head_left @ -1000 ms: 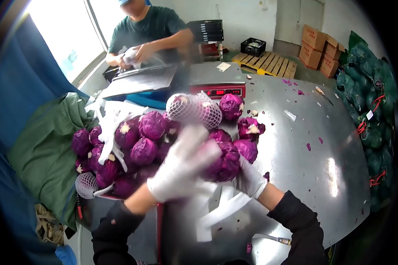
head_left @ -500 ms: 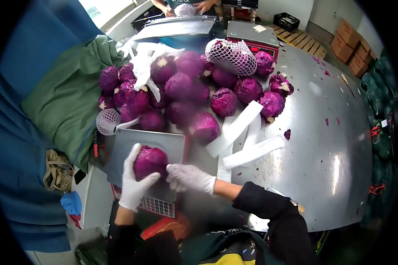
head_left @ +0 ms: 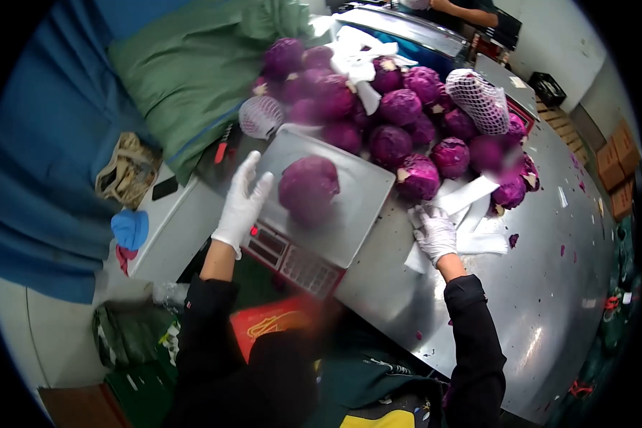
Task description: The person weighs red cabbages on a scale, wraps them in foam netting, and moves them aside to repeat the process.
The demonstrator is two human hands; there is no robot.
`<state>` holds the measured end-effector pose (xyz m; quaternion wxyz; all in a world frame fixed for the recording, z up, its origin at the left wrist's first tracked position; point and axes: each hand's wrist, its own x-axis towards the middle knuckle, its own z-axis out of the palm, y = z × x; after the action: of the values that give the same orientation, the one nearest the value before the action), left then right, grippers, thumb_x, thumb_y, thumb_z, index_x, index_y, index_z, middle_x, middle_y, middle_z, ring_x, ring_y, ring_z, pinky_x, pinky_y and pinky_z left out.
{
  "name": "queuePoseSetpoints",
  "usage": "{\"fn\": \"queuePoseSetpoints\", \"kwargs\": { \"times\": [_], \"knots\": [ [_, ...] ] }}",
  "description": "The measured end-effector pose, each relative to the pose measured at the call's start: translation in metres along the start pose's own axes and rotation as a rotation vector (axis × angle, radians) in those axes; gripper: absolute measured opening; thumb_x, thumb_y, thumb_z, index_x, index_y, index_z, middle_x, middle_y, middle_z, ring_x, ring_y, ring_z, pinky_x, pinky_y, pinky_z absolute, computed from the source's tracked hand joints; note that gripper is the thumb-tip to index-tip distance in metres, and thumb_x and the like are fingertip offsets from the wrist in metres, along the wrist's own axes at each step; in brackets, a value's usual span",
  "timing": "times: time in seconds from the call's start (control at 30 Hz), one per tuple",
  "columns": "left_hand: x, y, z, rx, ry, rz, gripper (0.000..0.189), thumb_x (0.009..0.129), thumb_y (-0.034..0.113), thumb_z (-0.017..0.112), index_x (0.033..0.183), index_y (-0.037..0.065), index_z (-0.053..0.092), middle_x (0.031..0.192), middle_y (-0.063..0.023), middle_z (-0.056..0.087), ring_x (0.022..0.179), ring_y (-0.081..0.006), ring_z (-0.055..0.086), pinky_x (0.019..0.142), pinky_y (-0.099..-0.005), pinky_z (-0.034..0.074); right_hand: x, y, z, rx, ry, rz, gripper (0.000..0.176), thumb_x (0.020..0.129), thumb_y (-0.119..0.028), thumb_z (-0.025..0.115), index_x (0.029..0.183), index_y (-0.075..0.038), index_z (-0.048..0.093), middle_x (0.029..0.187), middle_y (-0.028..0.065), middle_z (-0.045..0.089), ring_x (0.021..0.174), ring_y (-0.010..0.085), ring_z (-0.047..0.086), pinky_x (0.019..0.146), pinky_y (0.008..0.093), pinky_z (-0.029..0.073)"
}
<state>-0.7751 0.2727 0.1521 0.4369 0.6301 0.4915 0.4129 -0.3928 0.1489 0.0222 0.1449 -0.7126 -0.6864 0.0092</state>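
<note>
A red cabbage (head_left: pixel 309 187) rests on the metal plate of a digital scale (head_left: pixel 357 214), somewhat blurred. Just left of it, my gloved left hand (head_left: pixel 242 207) is held up with thumb and fingers apart, holding nothing. On the steel table, my gloved right hand (head_left: pixel 436 232) lies over the near end of flat white foam net sleeves (head_left: pixel 481 244), touching them with its fingers spread and a little bent. Behind the scale, several red cabbages (head_left: pixel 390 146) are heaped. One netted cabbage (head_left: pixel 478 101) lies on the heap's right side, another netted cabbage (head_left: pixel 261 117) at its left.
A green sack (head_left: pixel 192 78) leans at the left of the heap, with more white net sleeves (head_left: pixel 357 57) on top of the cabbages. A red-handled knife (head_left: pixel 222 148) lies behind my left hand. Across the table, another person's arm (head_left: pixel 467 13) shows near a second scale (head_left: pixel 506 78).
My left hand has let go of the cabbage, which now sits on the scale. My right hand has moved right, away from the cabbage, onto the foam sleeves. The view has turned.
</note>
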Motion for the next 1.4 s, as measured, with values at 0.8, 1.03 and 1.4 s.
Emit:
{"fn": "queuePoseSetpoints", "kwargs": {
  "times": [0.8, 1.03, 1.4],
  "knots": [
    [-0.163, 0.056, 0.076, -0.02, -0.173, 0.527, 0.034, 0.084, 0.009, 0.07, 0.115, -0.001, 0.059, 0.111, -0.0158, 0.063, 0.103, -0.0302, 0.062, 0.091, -0.0354, 0.047, -0.088, -0.147, -0.162, 0.27, 0.201, -0.256, 0.043, 0.081, 0.0, 0.059, 0.123, -0.01, 0.061, 0.089, 0.0122, 0.06, 0.075, 0.0309, 0.06, 0.066, 0.0394, 0.049],
    [-0.219, -0.086, 0.086, 0.326, -0.422, 0.132, 0.023, 0.089, 0.026, 0.061, 0.088, 0.004, 0.066, 0.088, -0.0191, 0.066, 0.083, -0.0383, 0.063, 0.074, -0.0454, 0.051, -0.19, -0.053, -0.054, 0.208, 0.106, 0.043, 0.032, 0.087, -0.004, 0.053, 0.119, -0.002, 0.055, 0.103, 0.0202, 0.058, 0.09, 0.0385, 0.06, 0.075, 0.0435, 0.051],
    [-0.247, -0.176, 0.123, 0.768, -0.526, -0.052, 0.03, 0.086, 0.03, 0.057, 0.098, 0.005, 0.067, 0.099, -0.0215, 0.066, 0.093, -0.0399, 0.061, 0.083, -0.0475, 0.049, -0.207, -0.037, -0.006, 0.405, -0.139, 0.385, 0.034, 0.096, -0.026, 0.045, 0.114, 0.0, 0.059, 0.111, 0.0213, 0.061, 0.103, 0.0379, 0.059, 0.09, 0.0425, 0.048]
  ]
}}
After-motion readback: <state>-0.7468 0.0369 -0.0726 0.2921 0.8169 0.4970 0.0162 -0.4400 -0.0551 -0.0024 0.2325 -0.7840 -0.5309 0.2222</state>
